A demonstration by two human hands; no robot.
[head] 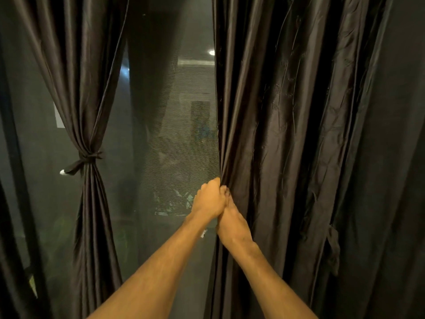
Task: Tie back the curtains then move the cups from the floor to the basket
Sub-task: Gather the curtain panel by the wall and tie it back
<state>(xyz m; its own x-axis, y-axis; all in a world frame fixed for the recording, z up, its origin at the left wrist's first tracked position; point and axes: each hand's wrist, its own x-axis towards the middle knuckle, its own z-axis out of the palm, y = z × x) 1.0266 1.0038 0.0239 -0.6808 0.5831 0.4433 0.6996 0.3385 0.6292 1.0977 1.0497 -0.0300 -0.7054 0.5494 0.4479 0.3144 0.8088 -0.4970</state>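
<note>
Both hands, the left hand (210, 200) and the right hand (231, 223), pinch the inner edge of the loose curtain (287, 134), which hangs up-and-down and spreads away to the right of them.

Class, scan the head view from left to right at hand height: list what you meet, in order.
Tied-back left curtain → mesh window screen → left hand → right hand → loose right curtain → hanging tie-back strap.
</note>
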